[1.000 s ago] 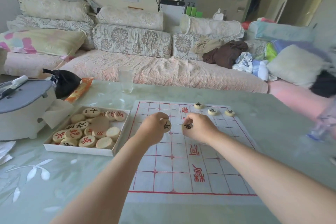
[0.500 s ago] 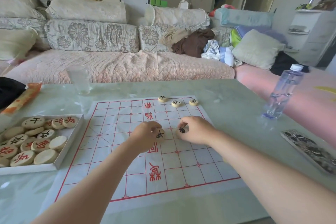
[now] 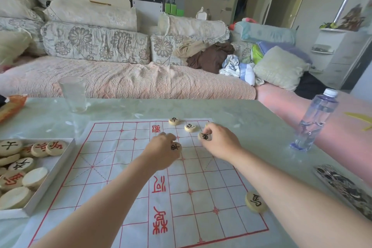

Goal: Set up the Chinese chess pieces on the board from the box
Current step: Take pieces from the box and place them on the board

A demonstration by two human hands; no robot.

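Box [image 3: 52, 175]: white, at the tabletop's [image 3: 251, 119] left edge, just beside the board; it holds a heap of discs [image 3: 34, 177], some showing red or black characters, some blank side up.
Glass [image 3: 73, 94]: clear, upright, behind the box, apart from the board.
Board [image 3: 112, 157]: white sheet with a red grid, flat on the middle of the tabletop.
Left grip [image 3: 163, 151]: fingers curled round a black-marked piece [image 3: 176, 147], over the board's far half near its middle.
Far pair [image 3: 174, 121]: two black-marked discs lying on the board's far edge.
Right grip [image 3: 219, 143]: thumb and fingers pinch a second black piece [image 3: 205, 136], just right of the left grip; I cannot tell whether it touches the board.
Horse disc [image 3: 255, 201]: black-marked, flat at the board's right edge, beside the right forearm.
Bottle [image 3: 316, 121]: upright, far right.
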